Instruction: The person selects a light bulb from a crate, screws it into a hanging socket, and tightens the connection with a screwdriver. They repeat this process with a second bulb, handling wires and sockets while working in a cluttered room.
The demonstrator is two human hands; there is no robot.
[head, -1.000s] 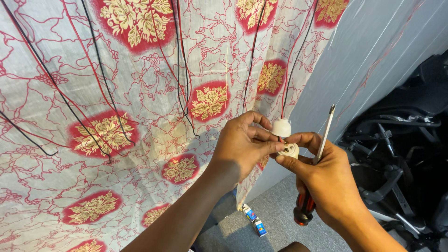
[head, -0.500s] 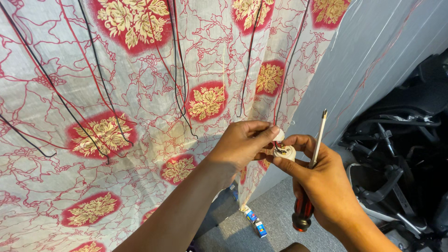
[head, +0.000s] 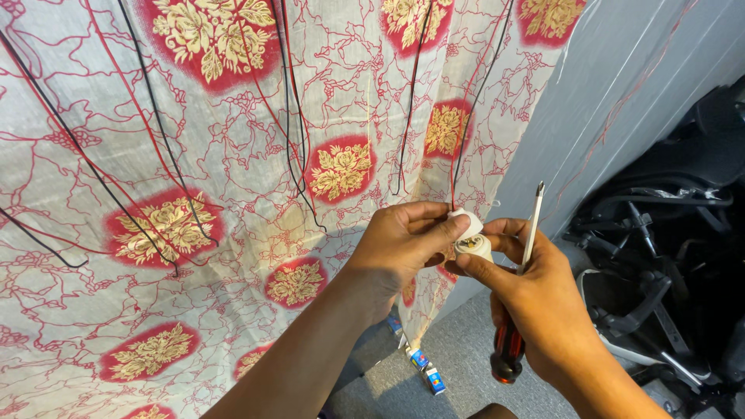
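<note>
Red-and-cream floral cloth [head: 233, 233] hangs behind everything, black and red wires [head: 291, 132] trailing down it; grey wall [head: 621, 101] to the right, dark chairs [head: 660, 256] beyond, small boxes [head: 425, 371] on the floor below.

Against half a second ago: both hands sit slightly lower and closer together, and the left thumb has come over the fitting's top, which a second ago stood clear and round above the fingers. Screwdriver leans about the same, tip up.

Left hand [head: 400, 248] pinches a white fitting [head: 468, 234] between thumb and curled fingers, closed on it. Right hand [head: 535, 302] meets it from the other side, forefinger and thumb pressed to the fitting's lower part, the rest of the fingers clamping a screwdriver [head: 518, 299] against the palm: shaft rising just right of the grip, red-and-black handle hanging below the fist.

Fitting: small, white, rounded cap above, a metal bit showing in its open face; mostly hidden by fingertips. A red wire and a black one drop to it from above the grip.
</note>
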